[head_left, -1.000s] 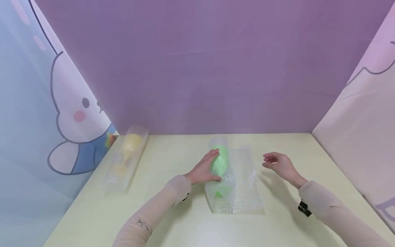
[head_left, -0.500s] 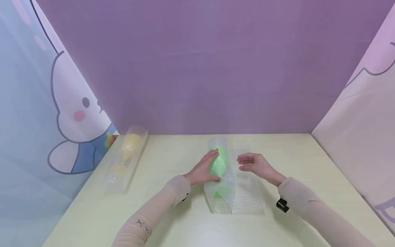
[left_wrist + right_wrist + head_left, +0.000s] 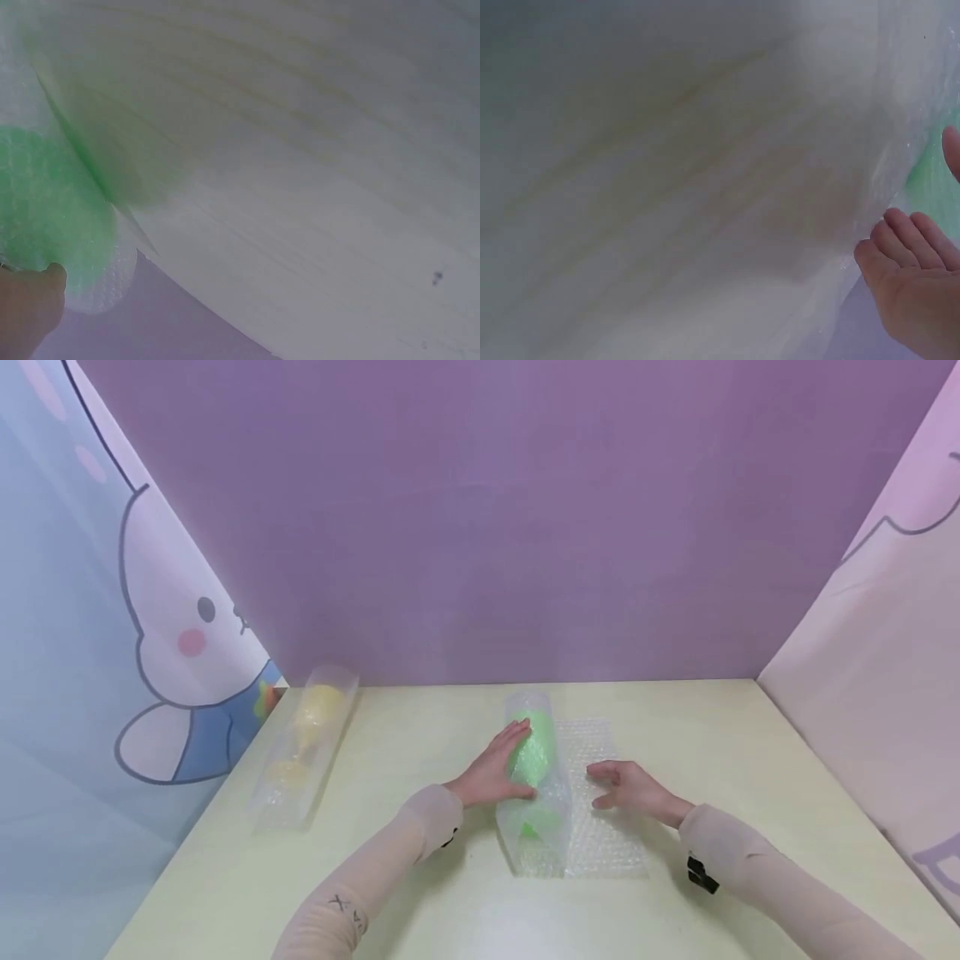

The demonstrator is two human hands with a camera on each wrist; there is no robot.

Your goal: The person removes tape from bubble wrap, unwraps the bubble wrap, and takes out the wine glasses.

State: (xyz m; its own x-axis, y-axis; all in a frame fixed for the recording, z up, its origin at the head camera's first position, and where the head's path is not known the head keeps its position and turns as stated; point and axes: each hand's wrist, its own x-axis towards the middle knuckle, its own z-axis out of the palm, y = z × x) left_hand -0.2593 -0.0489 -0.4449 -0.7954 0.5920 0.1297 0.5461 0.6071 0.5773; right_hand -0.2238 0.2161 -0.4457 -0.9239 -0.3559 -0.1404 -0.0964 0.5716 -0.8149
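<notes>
In the head view a green goblet-shaped item [image 3: 534, 752] lies wrapped in bubble wrap [image 3: 551, 852] at the middle of the table. My left hand [image 3: 491, 775] rests on the roll from its left side, thumb and fingers spread. In the left wrist view, part of that hand [image 3: 30, 304] touches the wrap over the green part. My right hand [image 3: 633, 789] is over the flat flap of wrap to the right, thumb apart from the fingers and nothing held. The right wrist view shows its fingers [image 3: 911, 240] extended near the wrap.
A second bubble-wrapped item, a yellow goblet [image 3: 318, 714], lies at the table's left rear. The pale table [image 3: 420, 902] ends at a purple back panel [image 3: 480, 527]. Printed cloths [image 3: 60, 693] hang at both sides.
My right hand has moved left from beside the wrap to above its flap, then a little toward me, with thumb and fingers parting. The flap lies flatter. My left hand has stayed in place.
</notes>
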